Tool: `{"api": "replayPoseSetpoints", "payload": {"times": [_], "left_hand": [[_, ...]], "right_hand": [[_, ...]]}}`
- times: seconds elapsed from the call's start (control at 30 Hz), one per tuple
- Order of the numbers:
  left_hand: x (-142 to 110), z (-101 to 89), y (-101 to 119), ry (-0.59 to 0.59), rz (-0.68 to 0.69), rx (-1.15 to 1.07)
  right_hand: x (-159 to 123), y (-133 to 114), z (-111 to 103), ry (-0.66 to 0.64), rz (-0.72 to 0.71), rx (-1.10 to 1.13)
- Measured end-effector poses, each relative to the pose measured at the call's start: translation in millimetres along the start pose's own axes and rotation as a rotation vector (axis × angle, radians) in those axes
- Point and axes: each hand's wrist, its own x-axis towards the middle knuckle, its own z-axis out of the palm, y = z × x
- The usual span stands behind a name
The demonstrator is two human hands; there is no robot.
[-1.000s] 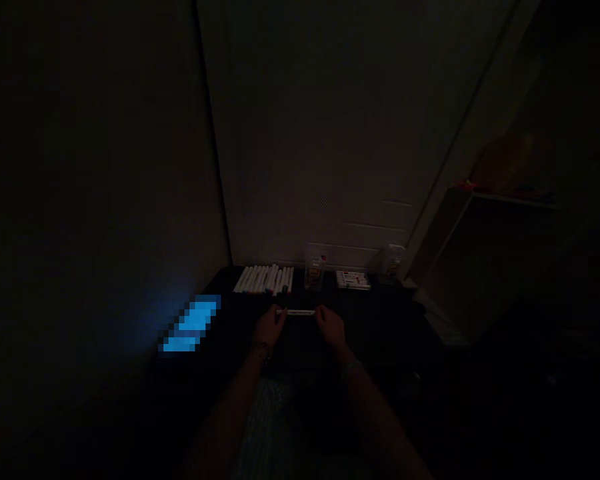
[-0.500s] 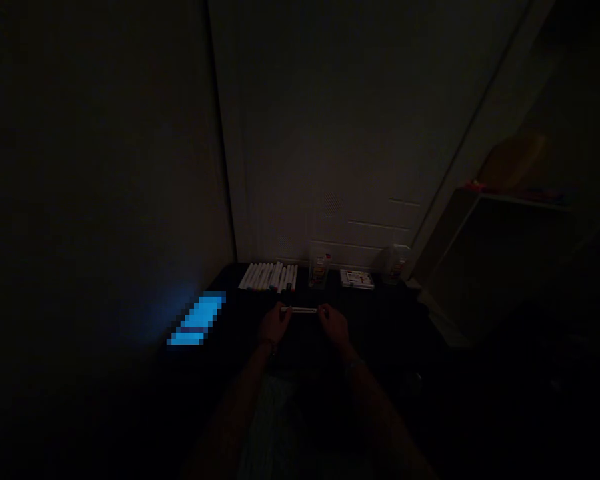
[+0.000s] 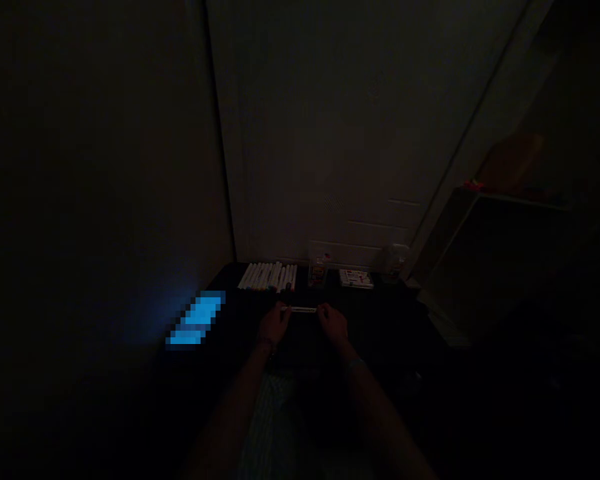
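Observation:
Between my two hands a slim white marker (image 3: 304, 309) lies crosswise, level, above or on the dark table. My left hand (image 3: 275, 323) pinches its left end, fingers closed. On its right end my right hand (image 3: 333, 323) is closed the same way. Just beyond my left hand, a row of white markers (image 3: 267, 276) with coloured tips lies side by side on the table. Dim light hides the finger details and any print on the held marker.
A clear plastic case (image 3: 318, 272) stands behind my hands, with a flat pack of white pieces (image 3: 356, 279) to its right and another clear container (image 3: 396, 261) near the wall. At left a blue glowing screen (image 3: 197, 321) lies on the table (image 3: 380, 327). A shelf unit (image 3: 480, 195) is at right.
Almost nothing moves. Both hands keep the same hold on the marker, and the picture is slightly dimmer around the shelf.

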Motion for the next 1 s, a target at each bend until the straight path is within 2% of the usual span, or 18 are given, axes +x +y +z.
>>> {"api": "replayPoseSetpoints", "payload": {"times": [0.3, 0.57, 0.8, 1.0], "left_hand": [[4.2, 5.0, -7.8, 0.0, -0.038, -0.027], [-1.4, 3.0, -1.5, 0.036, -0.01, -0.056], [1.6, 8.2, -7.4, 0.061, 0.005, -0.076], [2.5, 8.6, -7.3, 0.07, -0.005, -0.109]], "right_hand": [[1.6, 4.8, 3.0, 0.026, -0.025, 0.002], [-0.3, 5.1, 2.7, 0.036, -0.034, 0.025], [-1.3, 2.9, -1.9, -0.005, -0.005, 0.015], [-0.2, 3.9, -0.6, 0.017, -0.019, 0.01]]}}
